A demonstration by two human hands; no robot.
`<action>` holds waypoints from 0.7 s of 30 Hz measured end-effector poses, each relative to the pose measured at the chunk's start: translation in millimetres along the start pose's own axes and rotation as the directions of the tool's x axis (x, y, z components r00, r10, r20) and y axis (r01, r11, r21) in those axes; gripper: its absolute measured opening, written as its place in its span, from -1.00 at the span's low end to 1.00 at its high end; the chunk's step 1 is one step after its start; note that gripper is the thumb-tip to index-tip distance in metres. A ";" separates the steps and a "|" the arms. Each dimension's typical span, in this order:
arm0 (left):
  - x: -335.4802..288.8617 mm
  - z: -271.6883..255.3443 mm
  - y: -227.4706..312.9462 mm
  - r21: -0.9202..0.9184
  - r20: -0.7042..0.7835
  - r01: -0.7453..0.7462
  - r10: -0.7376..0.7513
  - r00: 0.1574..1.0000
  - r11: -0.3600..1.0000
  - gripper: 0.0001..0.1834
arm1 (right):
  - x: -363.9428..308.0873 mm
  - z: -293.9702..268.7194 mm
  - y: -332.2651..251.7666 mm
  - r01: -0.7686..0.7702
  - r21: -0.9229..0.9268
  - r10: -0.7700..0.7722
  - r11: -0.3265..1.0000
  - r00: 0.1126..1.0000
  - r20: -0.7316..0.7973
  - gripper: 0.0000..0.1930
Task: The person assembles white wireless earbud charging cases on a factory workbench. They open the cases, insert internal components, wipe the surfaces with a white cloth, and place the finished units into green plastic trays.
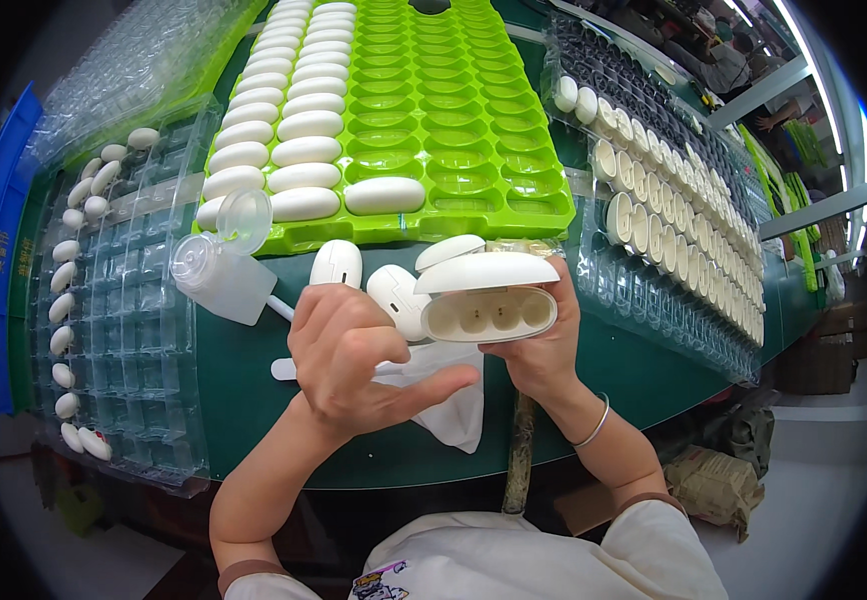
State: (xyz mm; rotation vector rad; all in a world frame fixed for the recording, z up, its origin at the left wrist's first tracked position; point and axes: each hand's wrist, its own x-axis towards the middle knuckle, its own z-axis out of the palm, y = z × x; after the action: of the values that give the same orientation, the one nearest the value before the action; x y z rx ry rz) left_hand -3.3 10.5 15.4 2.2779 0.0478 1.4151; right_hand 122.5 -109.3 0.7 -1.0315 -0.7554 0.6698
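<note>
My right hand (544, 350) is closed around a white earphone charging case (489, 313), gripping it from the right and below. The case's lid is raised, and its cream inside with several hollows faces me. Beside it on the left, my left hand (349, 355) holds nothing visible. Its fingers are partly curled and its thumb stretches right, just below the case without touching it. Just beyond my left hand lie two closed white cases, one upper left (337, 264) and one nearer the middle (399, 300). Another white piece (451, 252) shows behind the raised lid.
A bright green tray (474, 150) with rows of white cases stands ahead. On the right, clear trays hold cream shells (654, 185); on the left, a clear tray (139, 330) holds white pieces. A translucent bottle (229, 280) and white cloth (454, 410) lie on the green table (254, 420).
</note>
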 end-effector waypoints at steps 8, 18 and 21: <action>-1.9 8.9 -5.1 -0.146 0.000 0.145 -0.146 0.989 0.979 -0.27 | -2.6 1.6 -3.5 -0.073 0.112 0.068 0.991 0.997 0.048 -0.48; -3.9 8.0 -6.0 -0.258 0.181 0.304 -0.263 0.948 0.917 -0.23 | -3.2 2.9 -6.8 -0.067 0.094 0.062 0.993 0.997 0.055 -0.51; -3.9 8.5 -6.5 -0.263 0.164 0.294 -0.258 0.952 0.919 -0.22 | -1.8 4.0 -6.0 -0.019 0.102 0.013 0.995 0.998 0.064 -0.52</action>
State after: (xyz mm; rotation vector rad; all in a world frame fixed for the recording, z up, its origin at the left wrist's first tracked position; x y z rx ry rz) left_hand 3.4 12.1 6.4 2.0238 0.1138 1.0554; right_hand 119.0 -110.9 7.1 -0.9265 -0.7601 0.7504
